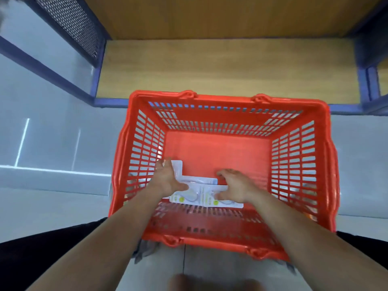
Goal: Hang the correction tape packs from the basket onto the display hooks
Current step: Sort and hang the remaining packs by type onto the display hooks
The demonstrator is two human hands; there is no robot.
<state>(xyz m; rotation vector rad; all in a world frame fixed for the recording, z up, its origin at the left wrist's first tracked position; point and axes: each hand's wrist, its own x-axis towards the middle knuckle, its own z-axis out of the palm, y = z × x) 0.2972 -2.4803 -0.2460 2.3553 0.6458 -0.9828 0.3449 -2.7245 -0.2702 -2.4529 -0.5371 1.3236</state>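
A red plastic basket (222, 99) stands on the floor in front of me. On its bottom, near the front wall, lie several white correction tape packs (199, 195), partly overlapping. My left hand (168, 178) rests on the left packs with fingers spread over one that points away from me. My right hand (235, 186) lies on the right end of the packs, fingers curled downward. Whether either hand grips a pack cannot be told. No display hooks are in view.
A wooden shelf board (228, 66) with a blue metal frame sits low just beyond the basket. A dark perforated metal panel (71, 19) rises at the upper left. Grey tiled floor (52, 143) lies to the left and right of the basket.
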